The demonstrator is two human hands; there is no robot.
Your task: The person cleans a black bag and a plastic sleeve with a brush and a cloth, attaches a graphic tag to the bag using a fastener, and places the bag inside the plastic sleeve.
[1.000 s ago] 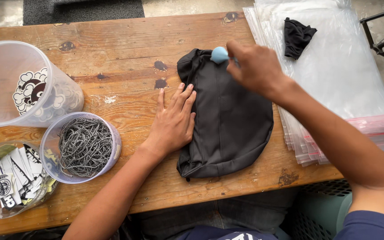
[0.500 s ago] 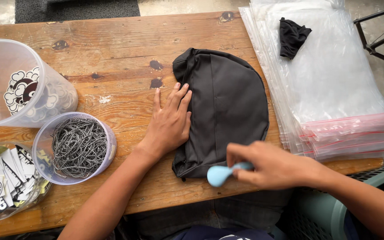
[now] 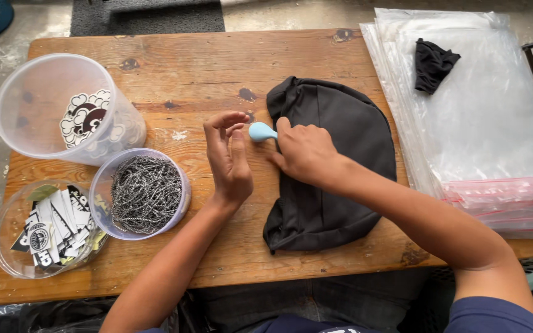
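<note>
Black cloth (image 3: 334, 166) lay flat under the right hand (image 3: 303, 151), which pinched a blue tool (image 3: 260, 131). Left hand (image 3: 229, 160) hovered beside it, fingers loosely spread.

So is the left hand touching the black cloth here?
Apart. The head view shows bare wood of the table between the left hand and the black cloth. The right hand rests on the cloth, holding a small light-blue tool.
</note>
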